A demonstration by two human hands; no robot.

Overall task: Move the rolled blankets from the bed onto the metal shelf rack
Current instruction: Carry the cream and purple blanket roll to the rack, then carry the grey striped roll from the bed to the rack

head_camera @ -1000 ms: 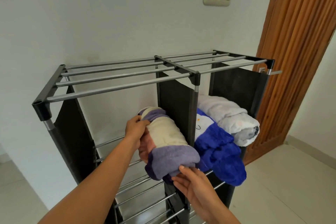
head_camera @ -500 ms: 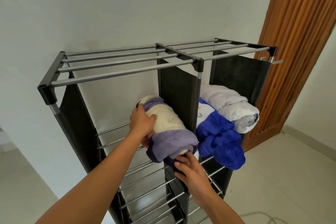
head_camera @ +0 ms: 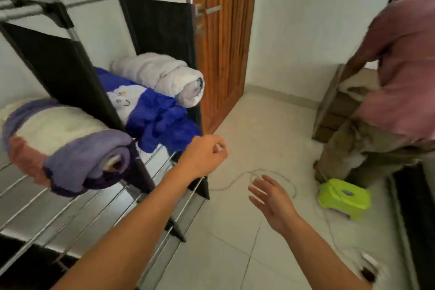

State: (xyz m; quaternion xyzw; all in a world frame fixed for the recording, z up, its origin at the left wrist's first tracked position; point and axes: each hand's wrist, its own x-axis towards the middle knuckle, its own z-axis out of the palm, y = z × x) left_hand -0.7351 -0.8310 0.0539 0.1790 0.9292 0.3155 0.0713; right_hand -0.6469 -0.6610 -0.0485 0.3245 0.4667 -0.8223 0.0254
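Observation:
The metal shelf rack (head_camera: 77,209) with black fabric dividers fills the left of the head view. A rolled purple, cream and pink blanket (head_camera: 63,143) lies on its left shelf. On the right shelf lie a blue and white blanket (head_camera: 155,117) and a rolled white blanket (head_camera: 164,77). My left hand (head_camera: 203,154) hangs in front of the rack's right edge, fingers curled with nothing in them. My right hand (head_camera: 270,200) is over the floor, fingers apart and empty. The bed is out of view.
A wooden door (head_camera: 223,37) stands right of the rack. Another person in a pink shirt (head_camera: 400,73) bends at the far right beside a brown box (head_camera: 339,103). A green plastic stool (head_camera: 343,196) and a loose white cable (head_camera: 256,176) lie on the tiled floor.
Both hands have let go of the purple and cream blanket, which now rests on the left shelf. My view has swung right, bringing the floor, stool and other person into sight.

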